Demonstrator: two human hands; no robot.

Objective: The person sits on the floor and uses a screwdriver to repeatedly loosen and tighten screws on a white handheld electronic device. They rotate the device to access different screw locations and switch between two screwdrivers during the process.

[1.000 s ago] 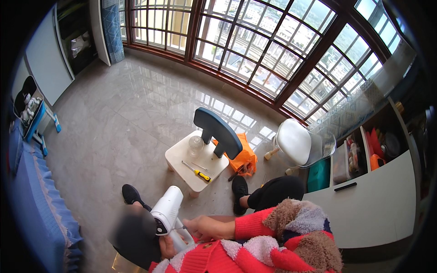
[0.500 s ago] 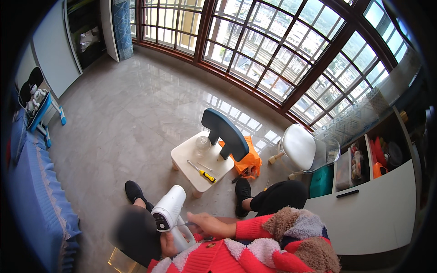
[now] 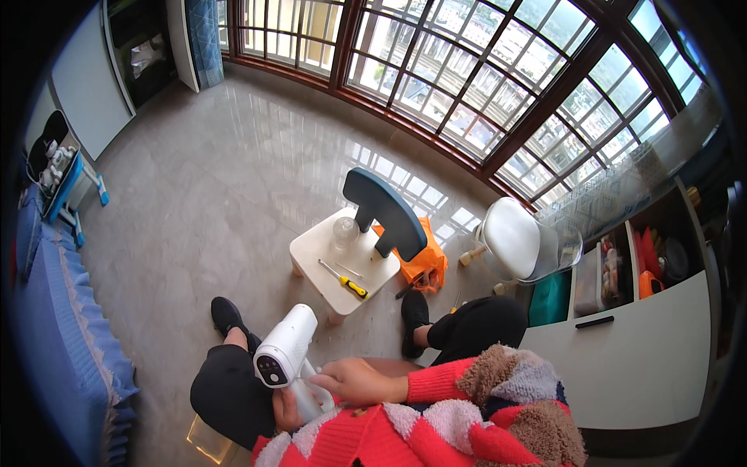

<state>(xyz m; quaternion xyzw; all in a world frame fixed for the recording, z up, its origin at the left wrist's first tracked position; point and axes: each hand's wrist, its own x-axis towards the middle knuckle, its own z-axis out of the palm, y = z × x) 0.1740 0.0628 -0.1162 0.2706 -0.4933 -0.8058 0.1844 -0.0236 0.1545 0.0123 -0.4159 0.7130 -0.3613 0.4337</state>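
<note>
A white gun-shaped handheld device (image 3: 286, 336) with a dark button panel rests above my left thigh, its barrel pointing away from me. My left hand (image 3: 285, 410) is wrapped round the lower part near its handle. Just right of the handle, my right hand (image 3: 356, 381) is closed, with its fingertips against or very close to the device. What it holds is hidden by the fingers. Ahead stands a small cream chair (image 3: 310, 251) with a dark blue backrest. On its seat lie a yellow-and-black screwdriver (image 3: 352, 287), a thin metal rod (image 3: 349, 270) and a clear round container (image 3: 345, 231).
An orange plastic bag (image 3: 428, 265) sits on the floor behind the chair. To its right is a white-seated stool (image 3: 510, 237) beside a clear tub (image 3: 556, 253). A white cabinet (image 3: 646, 358) with open compartments stands at right, a blue-covered bed (image 3: 58, 335) at left.
The device has shifted slightly left and up in view. My right hand has turned, and the thin shaft seen at its fingertips before no longer shows clearly.
</note>
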